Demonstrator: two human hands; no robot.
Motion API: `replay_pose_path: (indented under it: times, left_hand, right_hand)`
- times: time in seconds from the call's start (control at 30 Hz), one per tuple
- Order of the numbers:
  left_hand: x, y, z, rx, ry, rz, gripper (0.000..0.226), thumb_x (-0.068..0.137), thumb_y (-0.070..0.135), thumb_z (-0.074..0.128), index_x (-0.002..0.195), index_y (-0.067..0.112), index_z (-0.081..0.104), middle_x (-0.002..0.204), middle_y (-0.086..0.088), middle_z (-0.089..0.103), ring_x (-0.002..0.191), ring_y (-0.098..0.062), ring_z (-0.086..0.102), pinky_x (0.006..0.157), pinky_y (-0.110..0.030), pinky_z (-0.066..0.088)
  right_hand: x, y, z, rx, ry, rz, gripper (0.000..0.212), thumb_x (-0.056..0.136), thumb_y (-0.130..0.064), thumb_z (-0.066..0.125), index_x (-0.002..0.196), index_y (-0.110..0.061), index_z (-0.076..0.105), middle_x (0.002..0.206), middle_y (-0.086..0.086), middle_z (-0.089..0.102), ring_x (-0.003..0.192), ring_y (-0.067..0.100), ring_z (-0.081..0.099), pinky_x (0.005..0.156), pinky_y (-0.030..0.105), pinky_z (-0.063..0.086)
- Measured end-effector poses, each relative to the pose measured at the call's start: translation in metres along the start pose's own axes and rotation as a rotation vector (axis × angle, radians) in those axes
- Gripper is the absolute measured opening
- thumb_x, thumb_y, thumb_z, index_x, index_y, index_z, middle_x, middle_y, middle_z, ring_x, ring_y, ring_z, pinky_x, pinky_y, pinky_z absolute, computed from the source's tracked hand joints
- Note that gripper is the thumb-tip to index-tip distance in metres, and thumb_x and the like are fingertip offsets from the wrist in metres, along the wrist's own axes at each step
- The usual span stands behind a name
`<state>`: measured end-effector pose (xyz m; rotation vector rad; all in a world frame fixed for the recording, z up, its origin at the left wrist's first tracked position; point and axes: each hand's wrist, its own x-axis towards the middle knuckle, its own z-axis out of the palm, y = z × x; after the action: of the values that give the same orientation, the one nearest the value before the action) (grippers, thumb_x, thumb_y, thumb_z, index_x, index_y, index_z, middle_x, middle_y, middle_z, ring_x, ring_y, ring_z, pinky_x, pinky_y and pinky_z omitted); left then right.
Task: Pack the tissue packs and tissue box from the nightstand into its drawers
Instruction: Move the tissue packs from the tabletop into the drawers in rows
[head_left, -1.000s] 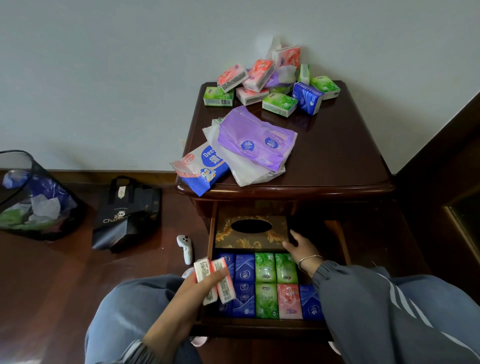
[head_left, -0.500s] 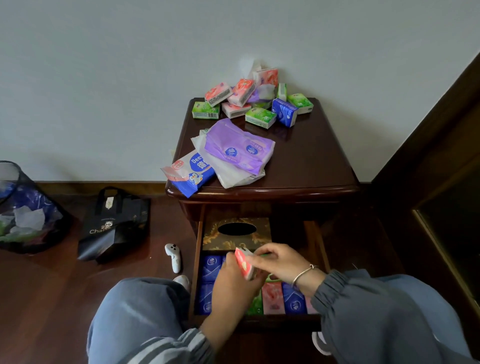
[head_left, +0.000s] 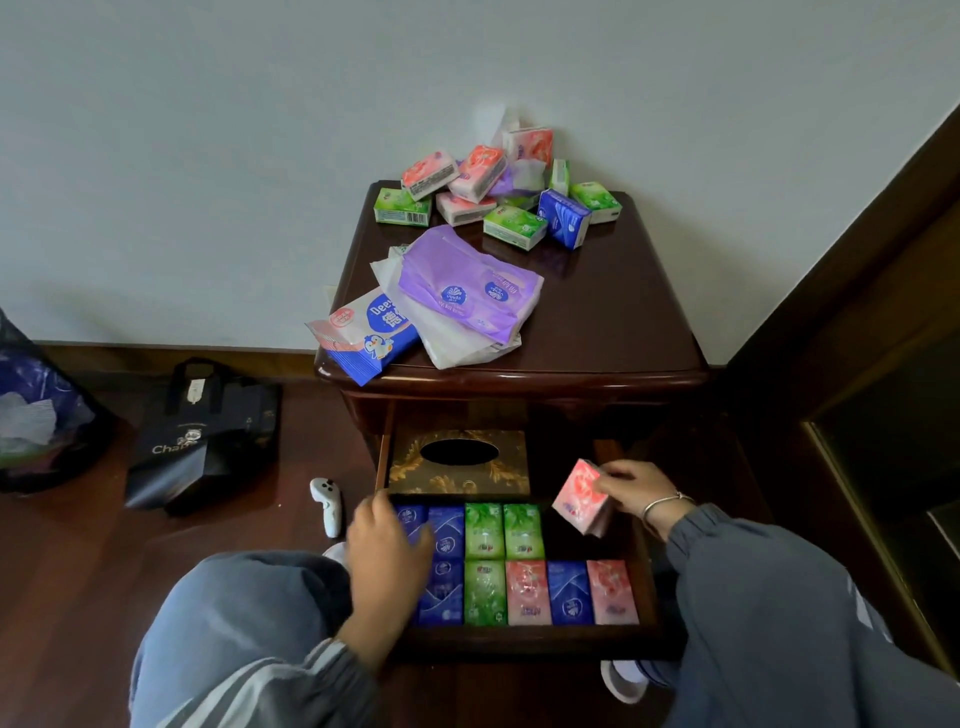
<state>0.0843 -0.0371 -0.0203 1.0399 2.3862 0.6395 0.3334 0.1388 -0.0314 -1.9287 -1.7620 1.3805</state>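
Not much we can actually read here. The flat purple plastic tissue pack on the dark wooden nightstand has a round blue logo saying "Vinda". The logo beside it is too blurry for us. The blue-and-white plastic wipes pack shows "Dee" in white, the rest covered, with a Chinese character underneath. The black fabric tote bag reads "Cha", the rest lost in a fold. The small colourful tissue packs in the open drawer carry logos too tiny to read.

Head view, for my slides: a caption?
Right hand holds pink tissue pack over the open drawer; left hand over blue packs.
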Motion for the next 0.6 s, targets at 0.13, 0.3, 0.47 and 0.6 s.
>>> replay_pose_path:
  times: [0.13, 0.3, 0.47, 0.6]
  left_hand:
    - [0.008, -0.014, 0.003, -0.078, -0.133, -0.191, 0.062, 0.088, 0.028, 0.063, 0.137, 0.002, 0.037, 0.139, -0.018, 0.042, 0.126, -0.036, 0.043, 0.102, -0.048, 0.04]
    - [0.008, -0.017, 0.013, -0.043, -0.174, -0.189, 0.068, 0.088, 0.027, 0.06, 0.145, 0.008, 0.028, 0.144, -0.014, 0.037, 0.133, -0.033, 0.036, 0.106, -0.046, 0.037]
    - [0.01, -0.021, 0.015, -0.019, -0.18, -0.171, 0.067, 0.088, 0.027, 0.06, 0.144, 0.008, 0.03, 0.144, -0.012, 0.037, 0.131, -0.031, 0.039, 0.104, -0.046, 0.04]
    - [0.011, -0.022, 0.017, 0.014, -0.183, -0.168, 0.07, 0.088, 0.03, 0.061, 0.146, 0.009, 0.027, 0.146, -0.011, 0.034, 0.13, -0.03, 0.04, 0.102, -0.047, 0.042]
  right_hand:
    - [0.016, 0.01, 0.019, -0.129, -0.06, -0.037, 0.019, 0.084, -0.013, 0.061, 0.095, 0.001, 0.068, 0.085, 0.012, 0.065, 0.081, 0.021, 0.058, 0.067, 0.028, 0.035]
    - [0.032, 0.017, 0.039, -0.277, -0.112, -0.019, 0.026, 0.089, -0.022, 0.055, 0.106, -0.006, 0.066, 0.103, 0.012, 0.069, 0.098, 0.028, 0.063, 0.076, 0.03, 0.044]
    - [0.043, 0.022, 0.044, -0.249, -0.142, 0.031, 0.031, 0.09, -0.015, 0.052, 0.117, -0.006, 0.062, 0.114, 0.014, 0.066, 0.104, 0.028, 0.062, 0.077, 0.028, 0.042]
    - [0.043, 0.027, 0.053, -0.26, -0.189, 0.055, 0.04, 0.093, -0.012, 0.049, 0.133, -0.01, 0.051, 0.135, 0.011, 0.053, 0.12, 0.025, 0.053, 0.099, 0.029, 0.042]
